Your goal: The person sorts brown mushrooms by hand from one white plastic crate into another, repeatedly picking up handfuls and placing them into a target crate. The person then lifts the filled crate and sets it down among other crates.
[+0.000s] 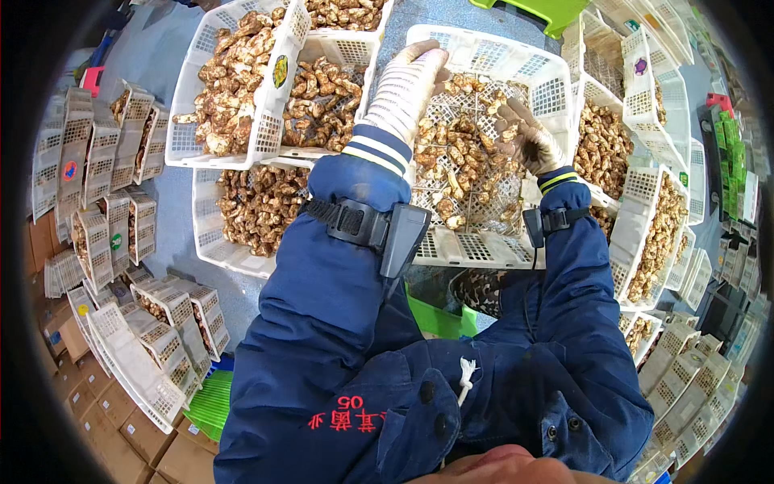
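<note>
In front of me is a white plastic crate (484,247) with a lattice floor and knobbly brown-and-white mushrooms (450,148) scattered over it. My left hand (417,75), in a pale striped glove with dirty fingertips, is above the crate's far left corner. Its fingers curl down, and their undersides are hidden from me. My right hand (535,138), in a soiled glove, reaches in over the crate's right half. A small mushroom (510,130) shows between its fingers. Other mushrooms lie close to those fingertips.
Crates heaped with mushrooms stand at the left (233,91) and right (656,236). A lower crate (236,257) sits beside my left forearm. Stacked crates (163,339) and cardboard boxes (121,438) line the left edge. A green plastic stool (544,15) stands beyond my crate.
</note>
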The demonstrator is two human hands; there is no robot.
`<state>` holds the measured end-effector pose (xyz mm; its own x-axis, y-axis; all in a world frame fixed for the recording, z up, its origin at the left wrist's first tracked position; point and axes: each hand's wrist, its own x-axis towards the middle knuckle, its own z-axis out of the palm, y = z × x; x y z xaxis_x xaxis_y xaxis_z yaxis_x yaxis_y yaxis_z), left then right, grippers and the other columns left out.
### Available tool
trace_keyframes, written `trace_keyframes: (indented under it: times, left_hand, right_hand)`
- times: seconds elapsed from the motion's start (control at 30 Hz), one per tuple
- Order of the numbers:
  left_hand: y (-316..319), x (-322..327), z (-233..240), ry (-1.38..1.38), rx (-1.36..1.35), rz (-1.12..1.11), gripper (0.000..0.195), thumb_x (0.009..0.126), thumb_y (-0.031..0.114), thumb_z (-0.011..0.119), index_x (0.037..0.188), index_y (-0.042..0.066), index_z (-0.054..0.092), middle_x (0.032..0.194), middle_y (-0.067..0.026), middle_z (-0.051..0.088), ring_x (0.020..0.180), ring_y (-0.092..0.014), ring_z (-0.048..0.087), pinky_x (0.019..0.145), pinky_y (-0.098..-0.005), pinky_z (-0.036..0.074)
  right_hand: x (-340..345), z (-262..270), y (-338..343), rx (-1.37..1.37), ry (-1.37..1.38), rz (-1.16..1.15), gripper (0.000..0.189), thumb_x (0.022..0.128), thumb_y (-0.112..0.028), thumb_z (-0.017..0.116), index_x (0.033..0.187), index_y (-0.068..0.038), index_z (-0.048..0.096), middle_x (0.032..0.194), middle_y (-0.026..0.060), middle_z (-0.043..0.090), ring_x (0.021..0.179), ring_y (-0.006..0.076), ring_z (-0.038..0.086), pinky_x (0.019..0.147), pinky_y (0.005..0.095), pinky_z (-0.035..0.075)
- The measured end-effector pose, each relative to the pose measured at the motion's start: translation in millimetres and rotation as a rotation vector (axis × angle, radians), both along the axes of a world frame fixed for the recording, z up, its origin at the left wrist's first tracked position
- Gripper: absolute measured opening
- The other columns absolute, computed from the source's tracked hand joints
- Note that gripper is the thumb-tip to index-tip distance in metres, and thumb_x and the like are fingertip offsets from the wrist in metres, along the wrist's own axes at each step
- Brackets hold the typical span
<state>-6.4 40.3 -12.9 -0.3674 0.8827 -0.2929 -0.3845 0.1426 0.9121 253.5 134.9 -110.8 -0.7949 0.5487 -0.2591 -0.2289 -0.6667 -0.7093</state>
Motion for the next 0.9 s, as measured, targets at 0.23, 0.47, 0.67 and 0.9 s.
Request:
trace_keyframes:
  times: [0.23, 0.47, 0.67, 0.9]
  left_hand:
    - [1, 2, -3, -0.018, 0.031, 0.003, 0.050, 0.089, 0.023, 0.062, 0.131, -0.002, 0.048, 0.113, -0.0126, 0.060, 0.102, -0.025, 0.060, 0.093, -0.0360, 0.048]
    - [2, 3, -4, -0.021, 0.003, 0.011, 0.049, 0.088, 0.021, 0.062, 0.130, -0.001, 0.049, 0.112, -0.0117, 0.061, 0.100, -0.024, 0.060, 0.090, -0.0350, 0.050]
    - [3, 4, -3, -0.053, -0.006, 0.025, 0.049, 0.088, 0.020, 0.062, 0.130, -0.001, 0.049, 0.110, -0.0112, 0.061, 0.099, -0.024, 0.061, 0.089, -0.0346, 0.050]
    - [2, 3, -3, -0.028, -0.010, 0.020, 0.049, 0.088, 0.020, 0.062, 0.130, -0.002, 0.049, 0.109, -0.0110, 0.062, 0.097, -0.023, 0.062, 0.087, -0.0337, 0.051]
  right_hand:
    - [-3, 7, -2, 0.081, -0.072, 0.014, 0.085, 0.079, -0.012, 0.072, 0.149, -0.004, 0.024, 0.144, 0.0172, 0.040, 0.126, 0.0246, 0.049, 0.101, 0.0347, 0.048]
    - [-4, 8, -4, 0.279, -0.266, 0.074, 0.078, 0.082, -0.014, 0.072, 0.147, -0.002, 0.029, 0.137, 0.0140, 0.050, 0.116, 0.0192, 0.055, 0.093, 0.0297, 0.049]
    - [-6, 0, -2, 0.427, -0.320, 0.084, 0.075, 0.083, -0.013, 0.072, 0.146, -0.001, 0.031, 0.128, 0.0121, 0.056, 0.102, 0.0150, 0.058, 0.085, 0.0282, 0.050]
    - [6, 3, 9, 0.207, -0.341, -0.194, 0.065, 0.085, -0.010, 0.067, 0.142, -0.002, 0.037, 0.112, 0.0100, 0.060, 0.087, 0.0149, 0.062, 0.071, 0.0281, 0.054]
